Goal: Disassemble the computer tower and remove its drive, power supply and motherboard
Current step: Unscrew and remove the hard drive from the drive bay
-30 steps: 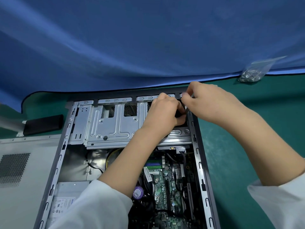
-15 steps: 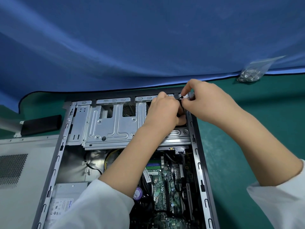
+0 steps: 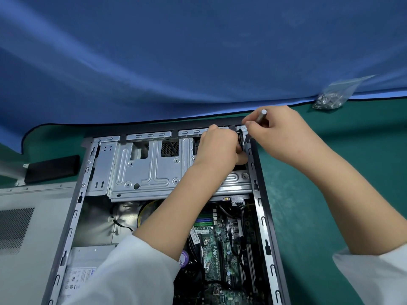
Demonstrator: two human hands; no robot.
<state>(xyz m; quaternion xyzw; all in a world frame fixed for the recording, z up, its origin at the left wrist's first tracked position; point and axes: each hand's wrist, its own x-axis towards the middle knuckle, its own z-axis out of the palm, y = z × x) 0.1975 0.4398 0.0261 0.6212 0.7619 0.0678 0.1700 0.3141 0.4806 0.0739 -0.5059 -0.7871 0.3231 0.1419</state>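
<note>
The open computer tower point(image 3: 267, 227) lies on its side on a green mat. Its silver drive cage point(image 3: 149, 168) spans the far end, the green motherboard point(image 3: 211, 249) sits lower right, and the power supply point(image 3: 86, 267) lower left, partly under my sleeve. My left hand point(image 3: 218, 148) reaches into the cage's right opening, fingers curled on a dark part there; what it is stays hidden. My right hand point(image 3: 279, 133) is at the case's far right corner, shut on a small grey tool point(image 3: 262, 116) whose end sticks up above the fingers.
The removed grey side panel point(image 3: 28, 227) lies to the left of the case, with a black block point(image 3: 51, 168) beyond it. A clear bag of screws point(image 3: 332, 99) rests at the far right. A blue cloth point(image 3: 198, 62) hangs along the back edge.
My right hand has risen slightly at the corner, and the grey tool's end now shows above its fingers. My left hand stays in the cage opening.
</note>
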